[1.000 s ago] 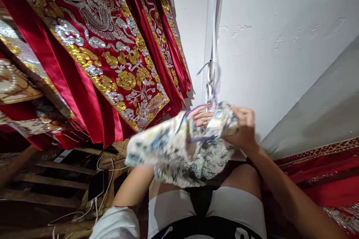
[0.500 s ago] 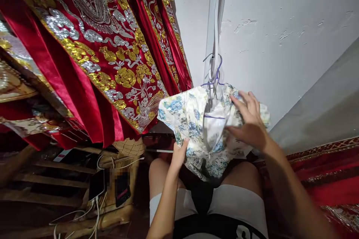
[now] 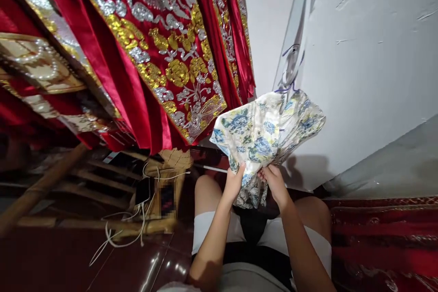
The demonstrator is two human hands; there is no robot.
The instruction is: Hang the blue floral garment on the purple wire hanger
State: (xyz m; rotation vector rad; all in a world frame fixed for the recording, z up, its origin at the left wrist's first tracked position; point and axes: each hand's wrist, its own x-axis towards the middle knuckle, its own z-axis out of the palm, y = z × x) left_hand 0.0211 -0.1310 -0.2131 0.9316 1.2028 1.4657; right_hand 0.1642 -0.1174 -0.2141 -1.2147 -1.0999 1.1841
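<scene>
A white blouse with blue and yellow flowers [image 3: 262, 139] hangs in front of me on a thin purple hanger [image 3: 285, 87]. The hanger's hook goes through a loop of white strap [image 3: 294, 61] that runs down the wall. My left hand [image 3: 236, 180] grips the blouse's lower left side, thumb on top of the cloth. Close beside it, my right hand [image 3: 273, 180] is closed on the blouse's lower front edge, fingers pinched together. The cloth below both hands bunches over my lap.
Red satin hangings with gold and silver sequins [image 3: 178, 73] fill the left. Below them, a bamboo rack [image 3: 102, 178] carries phones and white cables [image 3: 142, 219]. A white wall [image 3: 359, 77] stands ahead, and red cloth [image 3: 383, 237] lies at lower right.
My right hand has come down from the blouse's right shoulder to its lower front edge. The right side of the blouse has swung inward. The view has shifted left.
</scene>
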